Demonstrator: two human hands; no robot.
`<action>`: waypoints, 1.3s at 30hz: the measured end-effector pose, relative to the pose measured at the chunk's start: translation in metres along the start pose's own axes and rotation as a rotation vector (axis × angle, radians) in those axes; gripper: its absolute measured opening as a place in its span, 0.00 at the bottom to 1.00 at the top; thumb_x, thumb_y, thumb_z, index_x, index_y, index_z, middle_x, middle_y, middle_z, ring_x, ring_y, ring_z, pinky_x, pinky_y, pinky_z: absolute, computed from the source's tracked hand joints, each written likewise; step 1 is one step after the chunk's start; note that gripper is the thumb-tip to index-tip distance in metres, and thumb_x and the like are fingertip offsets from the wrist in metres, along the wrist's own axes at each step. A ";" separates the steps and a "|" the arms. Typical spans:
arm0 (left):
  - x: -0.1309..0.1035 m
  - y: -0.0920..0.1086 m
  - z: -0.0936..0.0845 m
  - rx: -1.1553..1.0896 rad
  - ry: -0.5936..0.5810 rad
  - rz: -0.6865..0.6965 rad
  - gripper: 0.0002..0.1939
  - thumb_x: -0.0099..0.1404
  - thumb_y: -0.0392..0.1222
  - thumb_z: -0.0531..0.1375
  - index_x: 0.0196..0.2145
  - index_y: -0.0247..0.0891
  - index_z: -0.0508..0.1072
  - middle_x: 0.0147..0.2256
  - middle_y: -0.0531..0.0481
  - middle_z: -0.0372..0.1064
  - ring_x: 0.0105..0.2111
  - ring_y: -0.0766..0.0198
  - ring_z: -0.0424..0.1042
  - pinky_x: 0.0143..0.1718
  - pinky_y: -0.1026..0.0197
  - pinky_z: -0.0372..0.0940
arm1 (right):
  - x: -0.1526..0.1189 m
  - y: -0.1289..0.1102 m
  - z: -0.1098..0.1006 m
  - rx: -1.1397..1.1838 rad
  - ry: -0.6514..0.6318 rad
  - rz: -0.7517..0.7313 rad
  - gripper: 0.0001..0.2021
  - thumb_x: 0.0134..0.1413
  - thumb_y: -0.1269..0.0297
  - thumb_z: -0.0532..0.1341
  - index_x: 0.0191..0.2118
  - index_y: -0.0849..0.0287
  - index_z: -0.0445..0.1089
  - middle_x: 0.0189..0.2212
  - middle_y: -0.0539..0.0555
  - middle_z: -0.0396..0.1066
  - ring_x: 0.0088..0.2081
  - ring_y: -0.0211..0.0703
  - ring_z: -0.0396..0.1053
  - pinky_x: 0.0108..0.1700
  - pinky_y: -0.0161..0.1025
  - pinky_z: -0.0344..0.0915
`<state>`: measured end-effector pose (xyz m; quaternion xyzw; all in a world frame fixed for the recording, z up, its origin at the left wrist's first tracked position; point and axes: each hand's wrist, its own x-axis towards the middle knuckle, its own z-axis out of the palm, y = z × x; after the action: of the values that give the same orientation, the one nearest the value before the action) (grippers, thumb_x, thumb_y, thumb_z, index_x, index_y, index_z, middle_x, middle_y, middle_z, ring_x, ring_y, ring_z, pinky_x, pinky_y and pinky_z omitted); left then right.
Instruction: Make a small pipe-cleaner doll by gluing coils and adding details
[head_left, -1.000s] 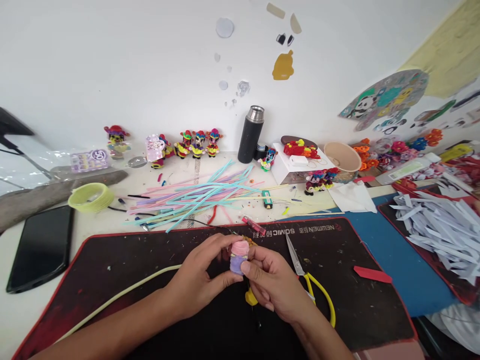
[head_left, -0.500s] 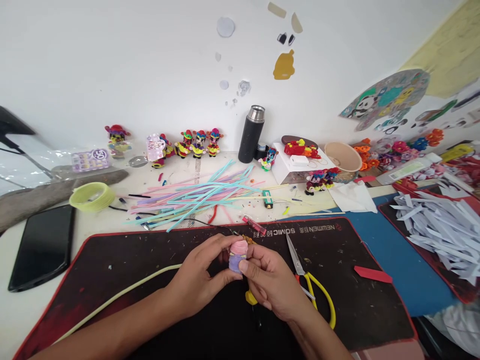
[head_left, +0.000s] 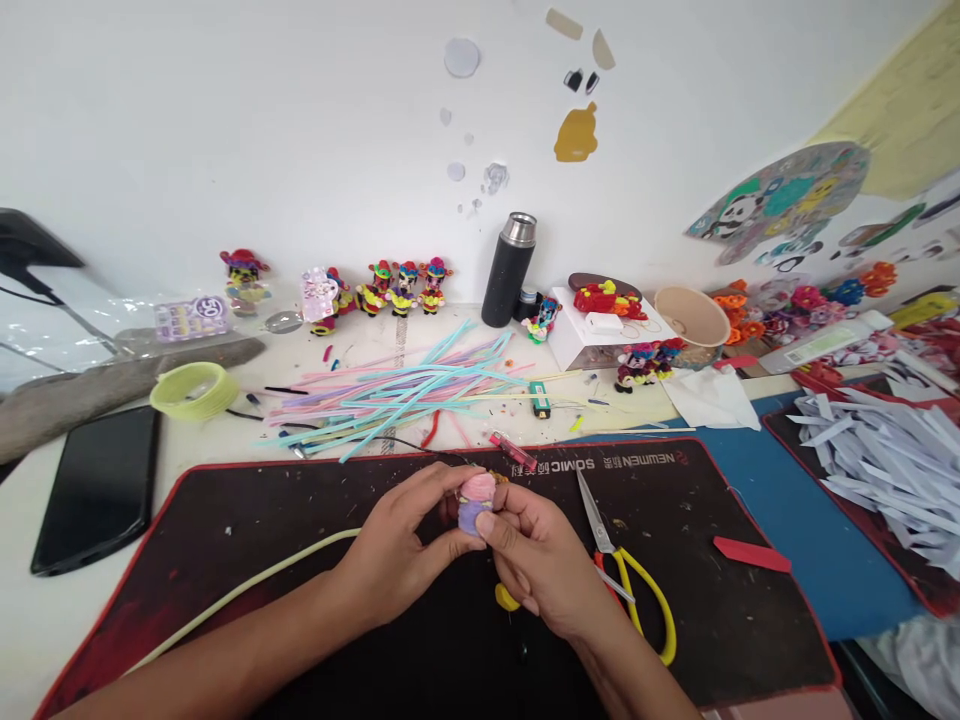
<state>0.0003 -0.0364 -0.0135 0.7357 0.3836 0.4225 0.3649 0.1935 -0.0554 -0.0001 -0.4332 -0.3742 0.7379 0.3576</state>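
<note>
Holding a small pink-and-purple fuzzy piece [head_left: 475,500] with both hands here, over the black desk mat [head_left: 720,640], about midway along its far edge. The left hand [head_left: 394,555] has a pretty narrow grip on it: fingertips up at the pink top, thumb down by the purple bottom. The right hand [head_left: 544,560] has the purple part pinched, thumb on the near side, the other fingers curled in. Can't really tell what those curled fingers are touching. There's a yellow lump [head_left: 507,597] just under the right hand, partly hidden by it.

Scissors [head_left: 598,530] with a big yellow handle loop lie right beside that hand, blades pointing at the mat's far edge. A red strip [head_left: 751,554] sits closer to the mat's right edge. On the other side, a pale yellow cord [head_left: 247,595] runs from near the left hand toward the mat's near left corner.

Past the mat's far edge, a messy pile of pastel pipe cleaners [head_left: 405,390] is spread over the white surface [head_left: 30,640], pink, purple and aqua mostly. Behind it, a black thermos [head_left: 508,275] stands near the surface's back edge. Over by the surface's left edge there's a black smartphone [head_left: 97,490], with a yellow-green coil [head_left: 195,392] just behind it.
</note>
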 end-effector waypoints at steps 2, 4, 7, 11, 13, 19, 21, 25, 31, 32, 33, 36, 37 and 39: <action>0.000 0.000 0.000 0.005 0.000 0.001 0.20 0.70 0.44 0.70 0.57 0.43 0.75 0.46 0.48 0.80 0.43 0.60 0.79 0.47 0.60 0.75 | 0.000 0.000 0.000 -0.001 -0.007 -0.001 0.25 0.57 0.41 0.73 0.39 0.59 0.68 0.13 0.35 0.56 0.10 0.24 0.45 0.12 0.25 0.44; 0.000 0.000 0.001 0.008 -0.001 0.003 0.20 0.70 0.44 0.69 0.57 0.43 0.75 0.46 0.47 0.81 0.43 0.60 0.80 0.47 0.60 0.75 | 0.000 -0.001 0.000 -0.009 -0.003 0.001 0.25 0.57 0.41 0.72 0.39 0.59 0.68 0.14 0.35 0.57 0.10 0.24 0.45 0.12 0.25 0.43; 0.000 -0.001 0.002 0.012 0.007 -0.003 0.20 0.70 0.44 0.69 0.57 0.42 0.75 0.47 0.46 0.81 0.45 0.58 0.80 0.48 0.59 0.75 | 0.000 -0.003 0.003 -0.028 0.016 0.006 0.26 0.57 0.40 0.72 0.38 0.59 0.67 0.14 0.35 0.57 0.10 0.24 0.45 0.12 0.25 0.43; 0.000 -0.002 0.002 0.019 0.009 -0.030 0.18 0.70 0.46 0.68 0.56 0.42 0.76 0.46 0.45 0.81 0.44 0.57 0.80 0.47 0.58 0.75 | 0.000 -0.003 0.006 -0.054 0.026 -0.002 0.25 0.57 0.39 0.71 0.39 0.58 0.67 0.13 0.35 0.56 0.10 0.25 0.45 0.11 0.26 0.44; 0.000 -0.002 0.002 0.026 0.009 -0.023 0.18 0.70 0.46 0.69 0.56 0.41 0.76 0.45 0.45 0.81 0.42 0.57 0.80 0.46 0.57 0.76 | 0.000 -0.003 0.006 -0.061 0.035 0.003 0.25 0.57 0.39 0.71 0.39 0.58 0.67 0.14 0.35 0.57 0.10 0.25 0.46 0.11 0.26 0.44; -0.001 -0.004 0.002 0.047 0.011 0.006 0.18 0.71 0.46 0.68 0.55 0.41 0.76 0.46 0.44 0.82 0.44 0.56 0.81 0.46 0.58 0.75 | 0.000 -0.004 0.007 -0.058 0.027 0.011 0.26 0.55 0.38 0.72 0.38 0.57 0.66 0.14 0.35 0.57 0.10 0.25 0.46 0.11 0.25 0.45; -0.001 -0.005 0.002 0.046 0.013 0.005 0.17 0.71 0.45 0.68 0.55 0.41 0.76 0.46 0.44 0.82 0.43 0.57 0.80 0.46 0.58 0.75 | 0.001 -0.004 0.007 -0.054 0.026 0.008 0.26 0.55 0.38 0.72 0.38 0.57 0.66 0.14 0.35 0.57 0.10 0.25 0.46 0.11 0.25 0.45; -0.001 -0.005 0.000 0.027 -0.006 -0.039 0.18 0.70 0.45 0.68 0.55 0.41 0.76 0.46 0.45 0.81 0.44 0.56 0.80 0.48 0.57 0.75 | 0.001 0.000 0.006 -0.052 0.027 0.002 0.26 0.58 0.38 0.70 0.40 0.57 0.66 0.13 0.35 0.56 0.10 0.25 0.45 0.11 0.25 0.46; -0.002 -0.005 0.001 -0.072 -0.079 -0.135 0.22 0.69 0.43 0.69 0.59 0.44 0.75 0.50 0.46 0.79 0.48 0.56 0.78 0.51 0.55 0.73 | -0.001 0.005 0.000 -0.016 0.009 -0.001 0.25 0.60 0.40 0.70 0.42 0.58 0.67 0.14 0.35 0.57 0.10 0.25 0.44 0.12 0.25 0.43; -0.002 -0.004 0.002 -0.100 -0.091 -0.154 0.23 0.68 0.43 0.69 0.59 0.45 0.75 0.50 0.46 0.78 0.48 0.55 0.78 0.52 0.55 0.73 | -0.002 0.005 -0.001 -0.017 0.007 -0.001 0.25 0.60 0.40 0.70 0.42 0.58 0.68 0.14 0.35 0.56 0.10 0.25 0.43 0.12 0.26 0.43; -0.001 -0.004 0.002 -0.134 -0.105 -0.179 0.24 0.68 0.43 0.69 0.60 0.46 0.75 0.51 0.46 0.78 0.49 0.55 0.77 0.52 0.54 0.73 | -0.003 0.005 -0.002 -0.017 0.003 -0.002 0.25 0.61 0.40 0.69 0.42 0.59 0.68 0.13 0.35 0.55 0.10 0.25 0.43 0.13 0.26 0.43; 0.000 -0.002 0.001 -0.284 -0.146 -0.282 0.31 0.65 0.44 0.71 0.65 0.46 0.71 0.49 0.46 0.77 0.46 0.55 0.76 0.50 0.53 0.73 | -0.006 0.005 -0.006 -0.004 -0.022 -0.001 0.23 0.63 0.41 0.69 0.42 0.59 0.70 0.12 0.35 0.54 0.10 0.25 0.41 0.13 0.26 0.42; 0.001 -0.001 0.000 -0.346 -0.158 -0.315 0.34 0.65 0.44 0.72 0.66 0.45 0.70 0.46 0.47 0.77 0.43 0.57 0.76 0.49 0.54 0.73 | -0.007 0.004 -0.008 0.005 -0.029 0.003 0.23 0.63 0.42 0.69 0.42 0.60 0.70 0.12 0.35 0.54 0.11 0.25 0.40 0.13 0.26 0.42; 0.002 0.001 -0.002 -0.464 -0.181 -0.363 0.34 0.65 0.47 0.72 0.66 0.43 0.70 0.43 0.48 0.76 0.40 0.58 0.75 0.47 0.55 0.73 | -0.009 0.003 -0.009 0.025 -0.035 0.018 0.23 0.62 0.43 0.69 0.44 0.60 0.71 0.11 0.34 0.53 0.11 0.25 0.39 0.13 0.26 0.41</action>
<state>-0.0001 -0.0344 -0.0110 0.5867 0.3679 0.3593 0.6256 0.2049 -0.0621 -0.0023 -0.4190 -0.3672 0.7532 0.3498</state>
